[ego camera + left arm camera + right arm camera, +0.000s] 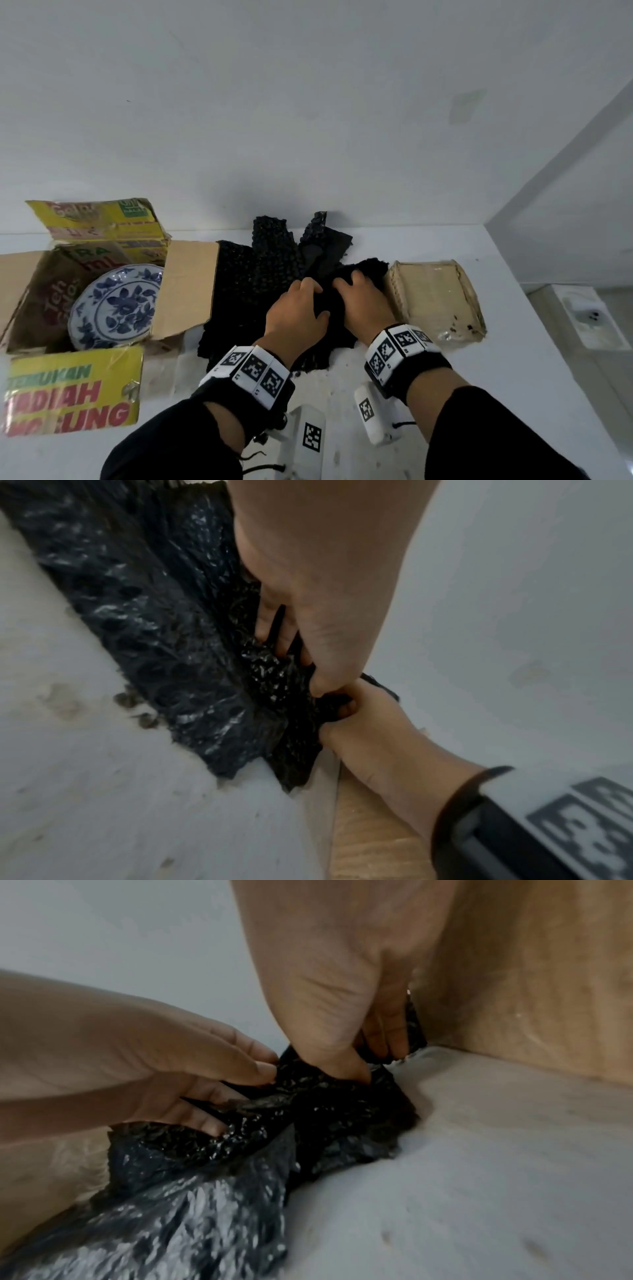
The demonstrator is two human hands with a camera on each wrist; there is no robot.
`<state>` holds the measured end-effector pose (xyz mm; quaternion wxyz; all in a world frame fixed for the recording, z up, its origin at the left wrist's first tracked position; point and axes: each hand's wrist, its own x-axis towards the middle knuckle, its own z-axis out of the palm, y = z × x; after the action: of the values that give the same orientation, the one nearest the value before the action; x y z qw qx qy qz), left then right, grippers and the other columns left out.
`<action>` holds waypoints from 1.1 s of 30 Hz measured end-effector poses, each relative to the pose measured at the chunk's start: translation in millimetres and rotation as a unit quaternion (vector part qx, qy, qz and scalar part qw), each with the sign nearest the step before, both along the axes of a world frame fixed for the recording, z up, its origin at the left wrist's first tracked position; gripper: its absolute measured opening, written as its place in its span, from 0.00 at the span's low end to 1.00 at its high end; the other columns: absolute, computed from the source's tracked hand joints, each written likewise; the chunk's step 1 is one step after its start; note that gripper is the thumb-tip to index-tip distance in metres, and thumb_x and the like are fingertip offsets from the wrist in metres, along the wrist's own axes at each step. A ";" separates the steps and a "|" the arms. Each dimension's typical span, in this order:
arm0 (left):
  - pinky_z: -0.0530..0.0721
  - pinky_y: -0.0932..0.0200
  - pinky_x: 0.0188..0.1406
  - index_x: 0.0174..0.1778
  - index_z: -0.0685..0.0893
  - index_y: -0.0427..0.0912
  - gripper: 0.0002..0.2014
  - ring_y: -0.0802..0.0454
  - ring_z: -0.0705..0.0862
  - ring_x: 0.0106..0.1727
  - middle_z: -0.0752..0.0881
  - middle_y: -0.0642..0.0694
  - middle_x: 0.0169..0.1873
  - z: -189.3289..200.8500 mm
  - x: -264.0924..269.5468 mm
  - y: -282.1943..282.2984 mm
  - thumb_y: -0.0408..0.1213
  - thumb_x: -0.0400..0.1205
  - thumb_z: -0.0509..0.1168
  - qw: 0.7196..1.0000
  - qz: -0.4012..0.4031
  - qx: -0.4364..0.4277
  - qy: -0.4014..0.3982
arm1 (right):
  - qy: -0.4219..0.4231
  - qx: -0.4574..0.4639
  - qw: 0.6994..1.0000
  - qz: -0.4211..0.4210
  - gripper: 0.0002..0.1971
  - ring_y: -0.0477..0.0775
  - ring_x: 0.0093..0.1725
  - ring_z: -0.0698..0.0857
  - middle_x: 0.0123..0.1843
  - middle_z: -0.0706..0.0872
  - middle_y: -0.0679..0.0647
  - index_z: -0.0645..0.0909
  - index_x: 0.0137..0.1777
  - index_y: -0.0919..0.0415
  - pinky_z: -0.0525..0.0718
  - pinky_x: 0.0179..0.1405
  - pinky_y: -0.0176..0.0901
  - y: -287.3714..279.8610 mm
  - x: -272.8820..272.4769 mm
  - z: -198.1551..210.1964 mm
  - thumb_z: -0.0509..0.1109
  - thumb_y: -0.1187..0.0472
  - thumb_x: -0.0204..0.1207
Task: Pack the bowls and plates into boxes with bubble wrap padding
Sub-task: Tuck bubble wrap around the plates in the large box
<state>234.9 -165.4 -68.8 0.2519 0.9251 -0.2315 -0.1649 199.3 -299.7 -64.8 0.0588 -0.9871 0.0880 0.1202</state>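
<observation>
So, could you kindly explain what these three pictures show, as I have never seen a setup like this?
No machine here: a person works with bare hands, wearing bands with square black-and-white markers. The wide picture comes from a camera on the head; the two close ones come from cameras on each wrist. On the white table stands an open cardboard box with a blue-and-white plate leaning inside it. Beside it lie sheets of black bubble wrap and a beige woven tray. The left hand and the right hand both grip a bunched piece of the wrap; whether anything is inside it cannot be seen.
</observation>
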 end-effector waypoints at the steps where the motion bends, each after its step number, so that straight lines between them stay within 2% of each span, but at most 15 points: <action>1: 0.80 0.52 0.55 0.66 0.69 0.50 0.25 0.47 0.79 0.59 0.76 0.48 0.63 -0.8 -0.3 -0.1 0.51 0.76 0.68 1.000 0.000 0.013 -0.001 | -0.011 0.018 1.000 -0.008 0.15 0.66 0.56 0.78 0.60 0.73 0.62 0.73 0.62 0.61 0.74 0.42 0.49 -0.4 -2.5 0.4 0.63 0.66 0.76; 4: 0.72 0.49 0.63 0.69 0.70 0.54 0.34 0.47 0.74 0.65 0.76 0.50 0.64 5.5 -2.5 -3.8 0.63 0.69 0.68 0.995 -0.010 0.089 -0.035 | -0.048 0.068 0.996 -0.019 0.11 0.65 0.50 0.81 0.55 0.78 0.60 0.78 0.55 0.64 0.75 0.40 0.48 -3.0 -6.3 7.6 0.62 0.68 0.74; 6: 0.70 0.50 0.63 0.67 0.74 0.54 0.32 0.47 0.72 0.66 0.76 0.51 0.64 13.0 -4.7 -6.0 0.64 0.69 0.67 0.992 -0.011 0.106 -0.063 | -0.082 0.091 0.992 -0.024 0.11 0.62 0.50 0.82 0.54 0.80 0.58 0.81 0.55 0.62 0.79 0.43 0.50 -4.2 -7.7 15.8 0.62 0.66 0.75; 9: 0.74 0.54 0.55 0.62 0.78 0.51 0.19 0.48 0.76 0.61 0.79 0.49 0.60 28.3 -10.0 -5.3 0.52 0.77 0.65 0.994 0.010 0.056 -0.092 | -0.135 0.107 0.985 -0.019 0.10 0.59 0.49 0.81 0.55 0.77 0.56 0.84 0.55 0.59 0.80 0.42 0.48 -4.4 -10.4 31.7 0.66 0.63 0.75; 13: 0.74 0.56 0.33 0.51 0.78 0.48 0.07 0.44 0.83 0.42 0.85 0.49 0.38 63.3 -17.3 2.2 0.36 0.78 0.61 0.992 0.074 -0.057 -0.086 | -0.244 0.070 0.967 0.035 0.07 0.57 0.49 0.77 0.47 0.76 0.53 0.86 0.44 0.56 0.74 0.37 0.44 -4.9 -16.2 59.3 0.72 0.54 0.69; 15: 0.71 0.57 0.28 0.42 0.77 0.48 0.08 0.44 0.81 0.36 0.81 0.50 0.30 80.3 -17.8 10.0 0.30 0.76 0.60 0.985 0.094 -0.121 -0.078 | -0.298 0.071 0.949 0.077 0.12 0.59 0.51 0.78 0.49 0.79 0.53 0.85 0.41 0.54 0.76 0.43 0.47 -5.9 -20.0 72.2 0.67 0.48 0.68; 16: 0.70 0.57 0.27 0.39 0.76 0.48 0.09 0.45 0.79 0.34 0.79 0.50 0.28 87.2 -16.6 14.9 0.27 0.74 0.59 0.979 0.106 -0.154 -0.075 | -0.312 0.078 0.942 0.095 0.15 0.59 0.56 0.78 0.53 0.80 0.52 0.84 0.43 0.54 0.75 0.48 0.50 -6.6 -21.5 78.4 0.63 0.46 0.68; 18: 0.71 0.56 0.30 0.35 0.75 0.45 0.10 0.48 0.76 0.33 0.79 0.49 0.28 99.7 -13.1 24.9 0.24 0.73 0.58 0.966 0.136 -0.215 -0.052 | -0.324 0.092 0.933 0.126 0.19 0.59 0.67 0.75 0.62 0.81 0.51 0.83 0.50 0.53 0.72 0.58 0.55 -8.6 -24.3 90.5 0.61 0.41 0.69; 20: 0.72 0.58 0.33 0.33 0.75 0.44 0.12 0.50 0.75 0.33 0.79 0.48 0.28 113.9 -13.7 34.0 0.21 0.73 0.57 0.946 0.150 -0.286 -0.006 | -0.324 0.104 0.927 0.159 0.26 0.60 0.74 0.70 0.68 0.79 0.50 0.82 0.54 0.54 0.66 0.67 0.57 -9.5 -27.4 100.2 0.63 0.35 0.68; 24: 0.69 0.65 0.25 0.29 0.75 0.44 0.16 0.58 0.73 0.26 0.77 0.55 0.22 138.5 -25.4 54.6 0.18 0.74 0.57 0.922 0.146 -0.354 0.055 | -0.275 0.126 0.928 0.217 0.40 0.54 0.73 0.70 0.70 0.77 0.50 0.77 0.62 0.53 0.57 0.73 0.54 1.7 -32.3 121.1 0.67 0.25 0.57; 25: 0.69 0.65 0.24 0.29 0.75 0.44 0.16 0.59 0.72 0.24 0.77 0.56 0.20 141.6 -27.1 61.9 0.18 0.74 0.57 0.920 0.144 -0.360 0.064 | -0.263 0.136 0.928 0.226 0.39 0.51 0.69 0.74 0.68 0.77 0.48 0.75 0.64 0.52 0.59 0.72 0.54 6.3 -32.3 125.8 0.69 0.27 0.58; 27: 0.68 0.62 0.25 0.29 0.75 0.45 0.17 0.56 0.72 0.23 0.76 0.53 0.21 147.1 -30.4 77.3 0.18 0.74 0.56 0.919 0.143 -0.357 0.085 | -0.255 0.148 0.924 0.244 0.29 0.47 0.56 0.80 0.60 0.81 0.45 0.74 0.65 0.52 0.65 0.68 0.56 17.5 -31.4 130.7 0.71 0.40 0.65; 29: 0.71 0.61 0.26 0.31 0.77 0.45 0.17 0.54 0.74 0.25 0.77 0.49 0.23 155.7 -30.7 93.0 0.19 0.77 0.54 0.905 0.169 -0.369 0.126 | -0.254 0.156 0.921 0.251 0.23 0.47 0.41 0.79 0.49 0.86 0.45 0.76 0.64 0.54 0.68 0.65 0.54 32.1 -29.0 135.4 0.63 0.55 0.67; 31: 0.78 0.57 0.31 0.38 0.76 0.42 0.11 0.51 0.77 0.31 0.78 0.45 0.29 168.4 -31.8 111.9 0.24 0.79 0.52 0.859 0.214 -0.416 0.209 | -0.247 0.158 0.922 0.251 0.24 0.49 0.32 0.74 0.40 0.87 0.49 0.78 0.62 0.56 0.70 0.62 0.52 51.6 -24.9 140.5 0.58 0.61 0.65; 33: 0.85 0.51 0.34 0.44 0.75 0.42 0.04 0.49 0.81 0.34 0.79 0.42 0.35 175.8 -29.4 137.2 0.37 0.77 0.56 0.820 0.210 -0.463 0.262 | -0.244 0.153 0.922 0.259 0.22 0.51 0.32 0.76 0.38 0.87 0.52 0.79 0.61 0.57 0.73 0.58 0.51 76.4 -18.4 147.2 0.58 0.62 0.66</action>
<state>205.5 -28.2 107.1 0.7301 0.6477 -0.0059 -0.2179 180.9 -223.4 82.4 0.1954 -0.9532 -0.2073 -0.1016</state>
